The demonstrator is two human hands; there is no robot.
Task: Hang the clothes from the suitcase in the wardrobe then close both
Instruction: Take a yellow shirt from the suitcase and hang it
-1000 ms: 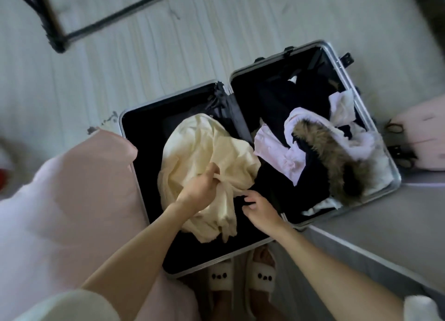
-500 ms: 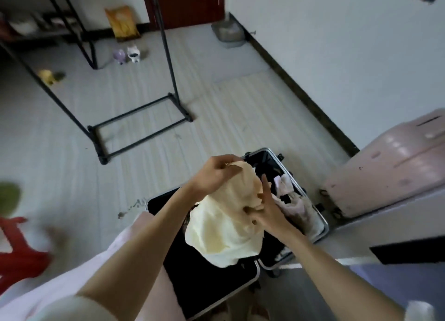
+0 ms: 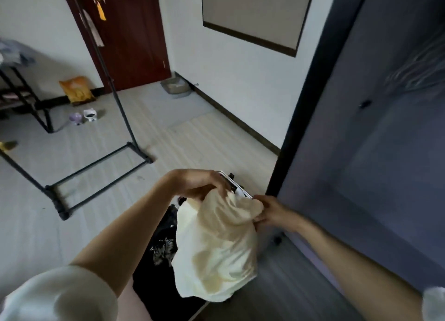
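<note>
A cream garment (image 3: 216, 246) hangs bunched in the air in front of me, above the open suitcase (image 3: 166, 267). My left hand (image 3: 199, 182) grips its top edge from above. My right hand (image 3: 269, 210) pinches the fabric at the upper right. The suitcase lies on the floor, mostly hidden behind the garment and my arms; only its black lining and a bit of silver rim (image 3: 237, 186) show. The wardrobe (image 3: 375, 152) stands at the right, with a dark frame and a grey-blue inside.
A black clothes rack (image 3: 101, 166) stands on the floor at the left. A dark red door (image 3: 127, 36) is at the back. An orange bag (image 3: 75, 89), two small bowls (image 3: 84, 116) and a grey litter tray (image 3: 175, 87) sit on the floor.
Both hands lifted the cream garment out of the suitcase and raised it. My view swung up and to the right, so the wardrobe now fills the right side.
</note>
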